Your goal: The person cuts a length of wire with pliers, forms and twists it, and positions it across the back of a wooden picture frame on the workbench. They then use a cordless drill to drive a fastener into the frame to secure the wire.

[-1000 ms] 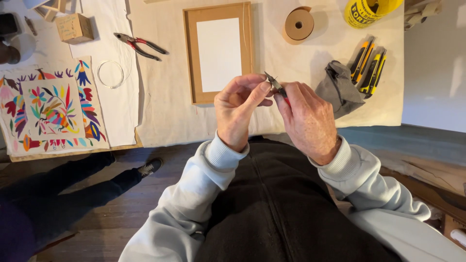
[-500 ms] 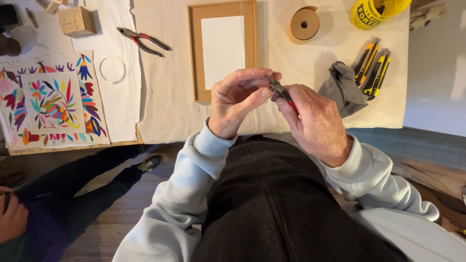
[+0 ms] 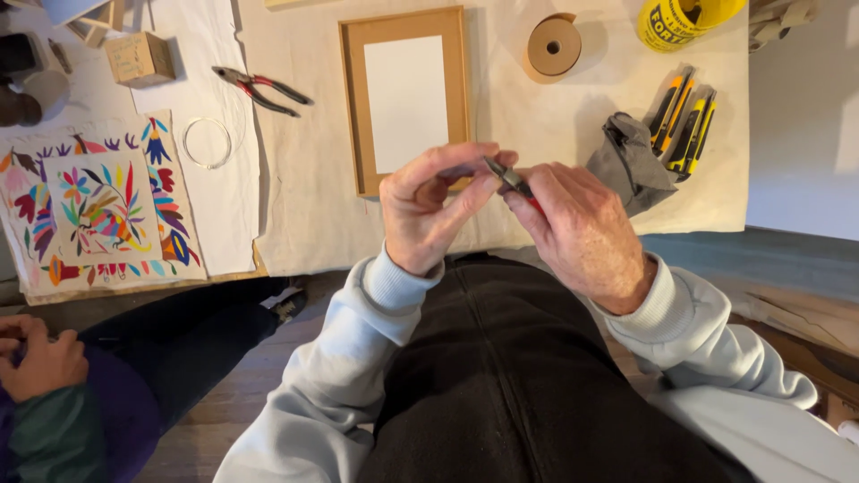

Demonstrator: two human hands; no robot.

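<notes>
- Head view: your right hand (image 3: 582, 237) is closed around a small pair of pliers (image 3: 508, 177), red handles buried in the palm, dark nose poking out toward your left hand.
- Your left hand (image 3: 429, 210) pinches thumb against forefinger right at the plier tips; whatever sits between them is too small to make out, so you cannot tell from here if it is wire or a fitting.
- Both hands hover just below the wooden picture frame (image 3: 407, 94), which lies flat on the cream cloth (image 3: 304, 206) with its white insert showing.
- Judging by that, the frame looks untouched: nothing is fixed to it yet, and the fiddly work at the plier tips is in hand, not finished.
- Left of the frame, a second pair of pliers (image 3: 259, 89) lies unused, and beside it a coil of thin wire (image 3: 208, 143); the coil looks whole, so little of it seems spent.
- Further left of the frame sits the bright embroidered panel (image 3: 98, 210), unmounted, and a small cardboard box (image 3: 139, 58) above it.
- Right of the frame: a roll of brown tape (image 3: 553, 45), a grey rag (image 3: 631, 161), yellow-and-black utility knives (image 3: 684, 116) and a yellow tape roll (image 3: 684, 18), all lying idle.
- Far below and left of the frame, another person's hand (image 3: 40, 362) rests in a lap, apart from yours.
</notes>
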